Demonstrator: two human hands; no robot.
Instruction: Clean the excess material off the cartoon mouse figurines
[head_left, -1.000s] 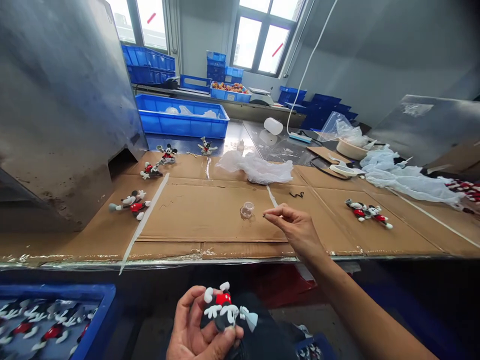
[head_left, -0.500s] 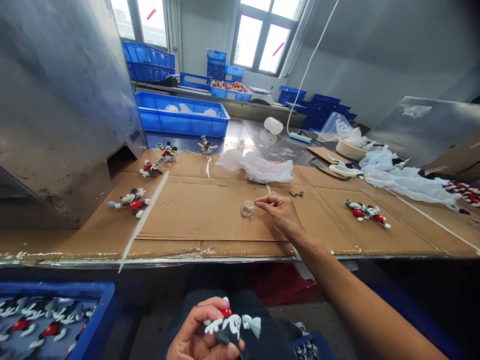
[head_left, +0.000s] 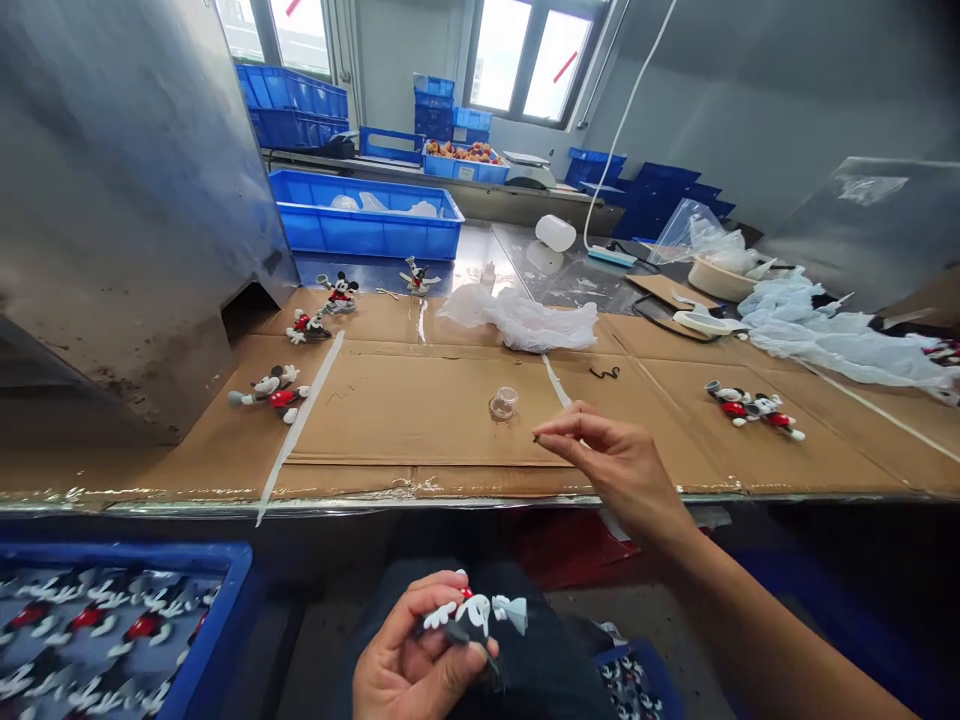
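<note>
My left hand (head_left: pixel 412 662) is closed round a small black, white and red cartoon mouse figurine (head_left: pixel 471 617), held low over my lap below the table edge. Out over the cardboard-covered table (head_left: pixel 420 420), my right hand (head_left: pixel 611 465) pinches a tiny dark piece (head_left: pixel 536 437) between thumb and forefinger. A small clear cup (head_left: pixel 504 403) stands on the cardboard just beyond and left of those fingertips. A short black curled piece (head_left: pixel 604 373) lies farther back.
More mouse figurines lie on the cardboard at left (head_left: pixel 271 388), back left (head_left: pixel 330 300) and right (head_left: pixel 754 408). A blue bin of figurines (head_left: pixel 105 625) sits low left. A metal machine housing (head_left: pixel 127 190) fills the left. White plastic bags (head_left: pixel 521 320), a blue crate (head_left: pixel 367 225) and bowls sit behind.
My right hand reached to the clear cup, then drew back toward me with a tiny dark piece pinched. My left hand stayed low, turning the figurine slightly.
</note>
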